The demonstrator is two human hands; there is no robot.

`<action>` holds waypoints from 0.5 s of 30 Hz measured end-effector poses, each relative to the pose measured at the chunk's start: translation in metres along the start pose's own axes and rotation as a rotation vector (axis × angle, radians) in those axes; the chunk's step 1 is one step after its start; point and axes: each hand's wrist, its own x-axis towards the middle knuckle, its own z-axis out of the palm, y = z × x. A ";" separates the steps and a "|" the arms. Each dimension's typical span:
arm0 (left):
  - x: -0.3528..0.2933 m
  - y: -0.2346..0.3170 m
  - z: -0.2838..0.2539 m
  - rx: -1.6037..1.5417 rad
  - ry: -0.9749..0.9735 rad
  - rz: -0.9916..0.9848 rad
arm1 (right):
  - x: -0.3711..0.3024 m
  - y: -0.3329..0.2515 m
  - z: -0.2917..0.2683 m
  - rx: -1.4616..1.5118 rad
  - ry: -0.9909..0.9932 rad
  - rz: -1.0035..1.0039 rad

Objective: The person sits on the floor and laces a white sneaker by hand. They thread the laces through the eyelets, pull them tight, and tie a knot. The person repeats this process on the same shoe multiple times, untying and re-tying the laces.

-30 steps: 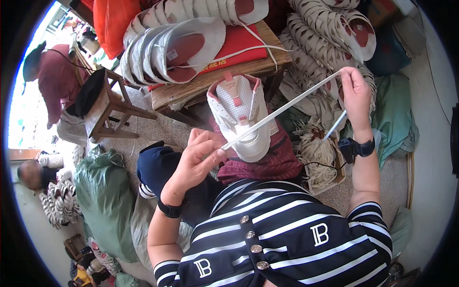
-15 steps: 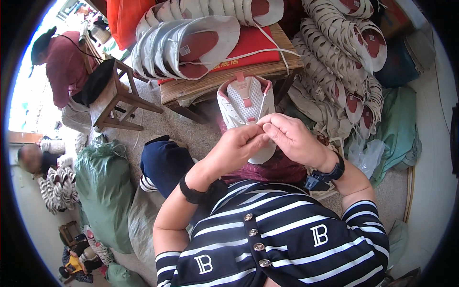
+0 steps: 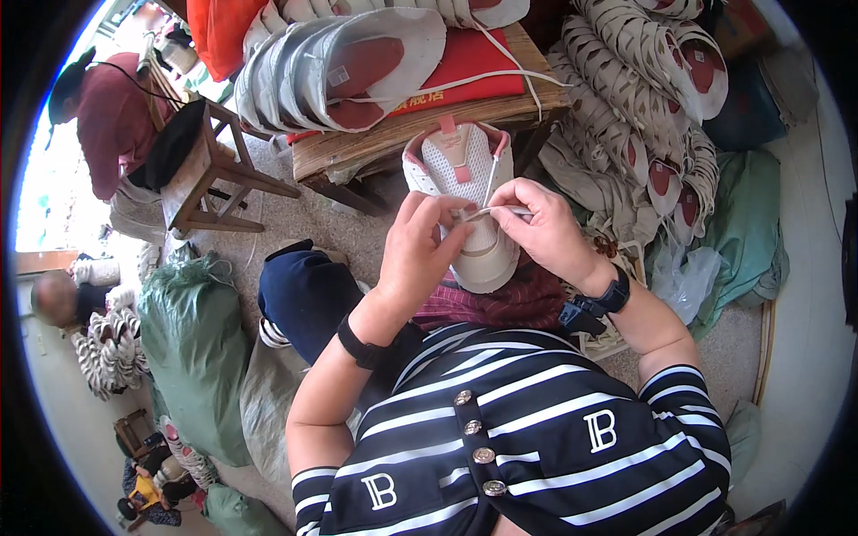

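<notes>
A white sneaker (image 3: pixel 485 266) with a mesh tongue and pink lining rests on my lap, its toe toward me. My right hand (image 3: pixel 547 234) pinches a white shoelace (image 3: pixel 483 213) between thumb and forefinger, just over the front of the tongue. At the other side of the shoe, my left hand (image 3: pixel 416 241) has its thumb and forefinger closed on the same lace by the lower eyelets. The lace runs short and taut between the two hands. My fingers partly cover the eyelets.
Ahead stands a wooden table (image 3: pixel 349 161) with nested white shoe uppers (image 3: pixel 357 67) and a red packet (image 3: pixel 474 67). Stacked uppers (image 3: pixel 617 98) fill the right. Left are a wooden stool (image 3: pixel 210 170), a seated person (image 3: pixel 112 125) and a green sack (image 3: pixel 192 357).
My hands have moved apart from close together over the shoe, and the lace now shows between them. The toe has come into fuller view.
</notes>
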 end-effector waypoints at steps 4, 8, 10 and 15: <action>0.000 -0.003 0.001 -0.025 -0.003 -0.010 | -0.001 -0.006 0.000 -0.157 0.031 -0.044; 0.002 -0.007 0.001 -0.034 -0.018 0.015 | 0.000 -0.009 -0.001 -0.253 0.030 -0.083; 0.003 -0.004 -0.003 0.003 -0.064 0.007 | -0.001 -0.008 0.000 -0.237 0.032 -0.040; 0.000 -0.011 0.001 -0.024 -0.035 0.074 | 0.000 -0.002 0.005 -0.336 0.070 -0.137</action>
